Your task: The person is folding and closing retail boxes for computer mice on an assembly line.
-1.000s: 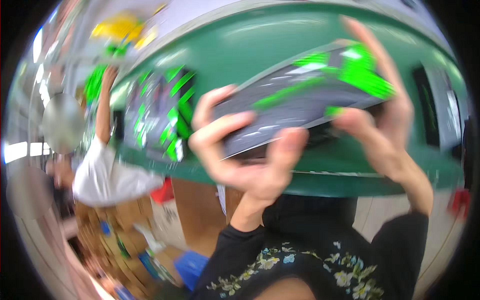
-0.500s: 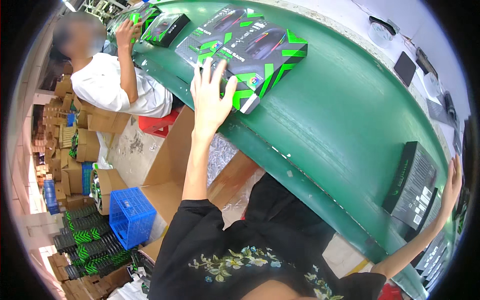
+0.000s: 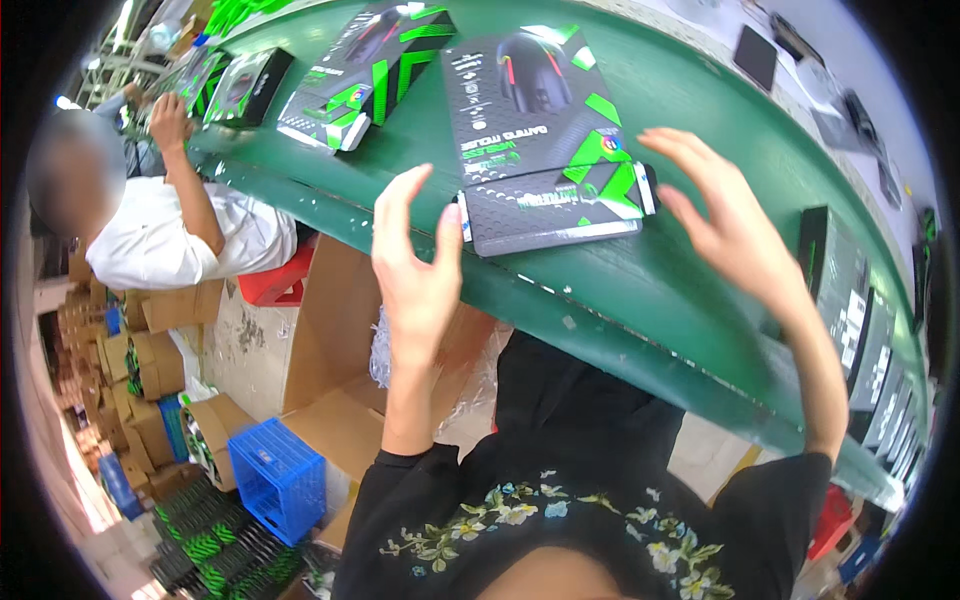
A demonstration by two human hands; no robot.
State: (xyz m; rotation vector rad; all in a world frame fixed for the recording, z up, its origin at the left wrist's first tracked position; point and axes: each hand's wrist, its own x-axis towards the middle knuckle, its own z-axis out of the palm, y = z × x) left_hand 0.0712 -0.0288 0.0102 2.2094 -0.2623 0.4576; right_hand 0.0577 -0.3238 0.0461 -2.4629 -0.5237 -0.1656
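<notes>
A black and green mouse box (image 3: 535, 125), with a mouse printed on its top, lies on the green bench in front of me. Its near end has a flap (image 3: 550, 212) folded out, with small side tabs at both corners. My left hand (image 3: 415, 270) is at the left corner of that flap, fingers apart and the thumb close to the tab. On the other side, my right hand (image 3: 730, 220) is open, its fingertips near the right tab. Neither hand grips the box. A second mouse box (image 3: 375, 70) lies farther left, its near end also unfolded.
A row of dark boxes (image 3: 850, 300) stands at the right end of the green bench (image 3: 690, 350). Left, a co-worker in a white shirt (image 3: 190, 235) sits beside more mouse boxes (image 3: 248, 88). Below are an open carton (image 3: 335, 330), a blue crate (image 3: 280, 480) and stacked green-black boxes (image 3: 215, 540).
One mouse box now lies apart from the other, nearer and in front of me. My right hand came from the right-hand boxes to its side; my left hand moved to its flap.
</notes>
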